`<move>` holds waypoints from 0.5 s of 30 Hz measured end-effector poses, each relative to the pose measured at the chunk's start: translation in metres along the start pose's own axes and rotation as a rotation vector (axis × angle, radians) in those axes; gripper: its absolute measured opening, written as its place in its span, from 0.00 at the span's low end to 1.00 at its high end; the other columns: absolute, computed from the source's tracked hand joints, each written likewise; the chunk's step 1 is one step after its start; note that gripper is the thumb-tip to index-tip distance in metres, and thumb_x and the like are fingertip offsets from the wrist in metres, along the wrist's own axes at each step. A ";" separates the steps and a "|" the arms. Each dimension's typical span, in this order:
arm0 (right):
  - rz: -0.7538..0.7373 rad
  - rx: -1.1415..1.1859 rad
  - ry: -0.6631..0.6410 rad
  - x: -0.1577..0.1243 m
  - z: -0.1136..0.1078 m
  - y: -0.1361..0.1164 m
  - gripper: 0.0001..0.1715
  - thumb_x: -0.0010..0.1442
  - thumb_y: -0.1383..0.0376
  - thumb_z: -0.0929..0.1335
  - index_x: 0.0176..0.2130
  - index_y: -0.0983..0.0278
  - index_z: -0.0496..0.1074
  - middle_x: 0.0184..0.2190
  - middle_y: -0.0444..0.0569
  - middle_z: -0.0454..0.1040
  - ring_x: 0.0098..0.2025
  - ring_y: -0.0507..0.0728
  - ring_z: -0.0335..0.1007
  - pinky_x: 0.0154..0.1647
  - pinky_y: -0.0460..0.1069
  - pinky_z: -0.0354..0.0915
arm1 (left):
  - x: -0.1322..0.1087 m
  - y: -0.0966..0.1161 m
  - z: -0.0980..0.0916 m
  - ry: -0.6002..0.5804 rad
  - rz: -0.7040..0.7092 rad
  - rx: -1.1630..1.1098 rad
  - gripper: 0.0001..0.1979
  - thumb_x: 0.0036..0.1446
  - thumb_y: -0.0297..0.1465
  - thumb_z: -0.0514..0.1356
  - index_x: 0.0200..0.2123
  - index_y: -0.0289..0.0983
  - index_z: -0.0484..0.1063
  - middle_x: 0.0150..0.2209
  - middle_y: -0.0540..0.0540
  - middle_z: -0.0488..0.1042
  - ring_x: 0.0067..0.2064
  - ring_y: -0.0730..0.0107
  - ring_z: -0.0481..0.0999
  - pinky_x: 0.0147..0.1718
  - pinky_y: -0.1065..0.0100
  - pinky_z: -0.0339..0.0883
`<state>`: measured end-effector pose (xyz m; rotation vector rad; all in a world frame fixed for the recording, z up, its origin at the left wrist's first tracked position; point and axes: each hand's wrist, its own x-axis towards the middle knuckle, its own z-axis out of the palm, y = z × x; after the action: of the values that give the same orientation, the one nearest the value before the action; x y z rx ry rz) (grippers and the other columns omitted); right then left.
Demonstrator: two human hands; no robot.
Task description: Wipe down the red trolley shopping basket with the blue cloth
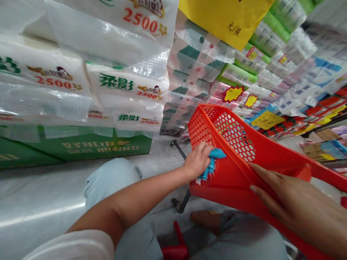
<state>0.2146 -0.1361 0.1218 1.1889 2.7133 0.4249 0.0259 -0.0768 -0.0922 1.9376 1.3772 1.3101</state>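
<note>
A red plastic shopping cart (233, 184) with honeycomb-patterned holes in its walls stands at a slant in front of me. My left hand (199, 160) is closed around a crumpled blue cloth (215, 154) and presses it against the cart's outer side, over the perforated end. Part of the cloth is hidden under the fingers. On the right, my right hand (295, 202) grips the cart's near upper rim, fingers on the inside and thumb on the outside.
White packs of tissue paper (124, 83) are stacked at the left above a green printed base (94, 146). More packaged goods and yellow price signs (267, 119) line the right. Cart casters (179, 206) and a red object (176, 249) show between my legs.
</note>
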 end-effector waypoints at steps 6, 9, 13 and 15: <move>0.072 0.103 -0.177 -0.013 0.003 0.017 0.27 0.67 0.58 0.63 0.61 0.64 0.70 0.38 0.55 0.83 0.32 0.62 0.81 0.26 0.48 0.75 | -0.005 0.005 0.011 0.085 -0.062 -0.053 0.18 0.61 0.27 0.54 0.54 0.38 0.62 0.52 0.40 0.66 0.55 0.59 0.71 0.56 0.56 0.70; 0.084 0.122 -0.180 -0.018 0.009 0.022 0.28 0.66 0.58 0.63 0.62 0.62 0.68 0.37 0.54 0.83 0.29 0.61 0.81 0.23 0.48 0.73 | -0.030 0.009 0.015 -0.071 0.201 -0.111 0.15 0.59 0.30 0.58 0.50 0.43 0.66 0.52 0.45 0.67 0.55 0.63 0.70 0.55 0.62 0.70; 0.097 0.115 -0.152 -0.022 0.014 0.023 0.29 0.66 0.57 0.64 0.63 0.60 0.67 0.35 0.52 0.83 0.25 0.60 0.79 0.21 0.48 0.71 | -0.030 -0.015 0.021 -0.024 -0.092 -0.133 0.16 0.55 0.25 0.56 0.48 0.41 0.64 0.50 0.43 0.65 0.53 0.61 0.71 0.55 0.57 0.69; 0.098 0.114 -0.121 -0.022 0.014 0.023 0.28 0.65 0.56 0.65 0.62 0.59 0.69 0.33 0.50 0.82 0.25 0.60 0.79 0.20 0.48 0.71 | -0.030 -0.023 0.025 0.041 -0.241 -0.126 0.18 0.54 0.22 0.52 0.49 0.38 0.62 0.49 0.41 0.64 0.52 0.59 0.70 0.55 0.53 0.69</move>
<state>0.2491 -0.1352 0.1162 1.3353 2.6143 0.2047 0.0344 -0.0895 -0.1344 1.6151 1.4592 1.2931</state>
